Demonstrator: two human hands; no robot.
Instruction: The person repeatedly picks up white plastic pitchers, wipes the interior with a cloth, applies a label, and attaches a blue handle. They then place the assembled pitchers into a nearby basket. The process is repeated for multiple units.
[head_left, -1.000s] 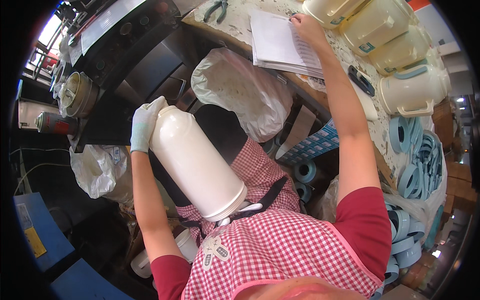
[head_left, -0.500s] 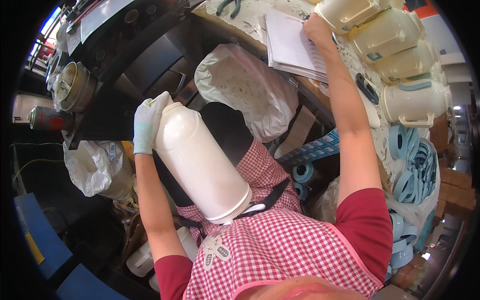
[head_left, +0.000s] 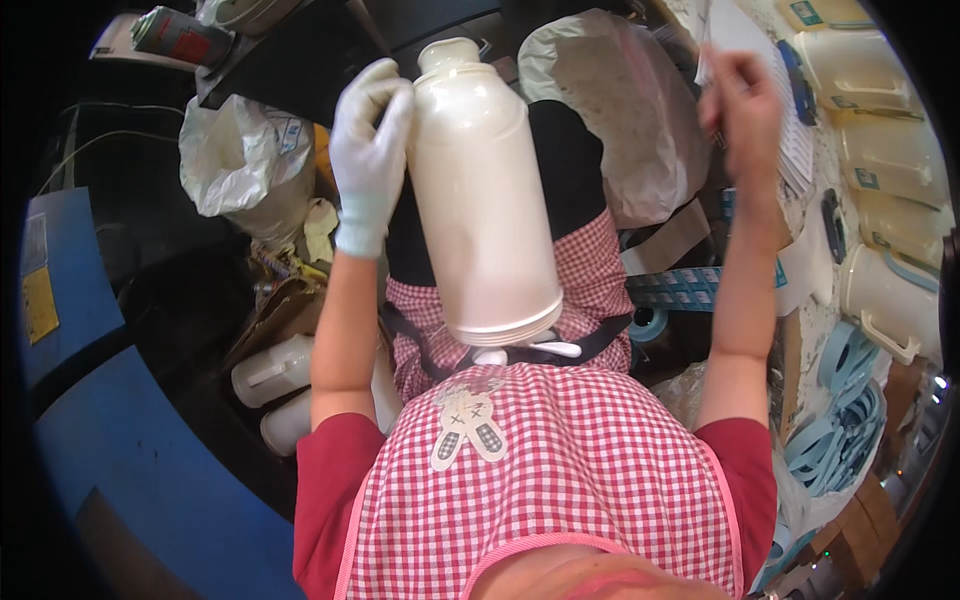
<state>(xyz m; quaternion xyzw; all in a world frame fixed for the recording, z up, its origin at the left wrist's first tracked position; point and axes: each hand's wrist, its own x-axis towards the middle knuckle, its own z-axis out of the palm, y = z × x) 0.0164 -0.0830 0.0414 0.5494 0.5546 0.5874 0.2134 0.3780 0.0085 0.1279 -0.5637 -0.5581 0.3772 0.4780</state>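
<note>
A cream-white plastic flask body (head_left: 490, 210) lies tilted across my lap, its narrow neck away from me and its threaded wide end against my apron. Beside its shoulder is my left hand (head_left: 368, 145), in a white glove, fingers loosely bent and thumb apart, the thumb side against or very near the flask. Bare and smeared by motion, my right hand (head_left: 742, 110) hovers at the near side of a stack of white paper (head_left: 740, 35) on the worn bench. Whether it holds anything does not show.
Cream handled jugs (head_left: 885, 155) line the bench at right, near a black-handled tool (head_left: 833, 225). Below hang light-blue straps (head_left: 840, 440) in a bag. A white sack (head_left: 660, 150) of pale pieces stands ahead. Another sack (head_left: 215, 165) and blue panels (head_left: 150, 440) are at left.
My right hand has pulled back from the paper toward me. My left hand has shifted from the flask's neck to its side, its fingers loosened. The view has swung left.
</note>
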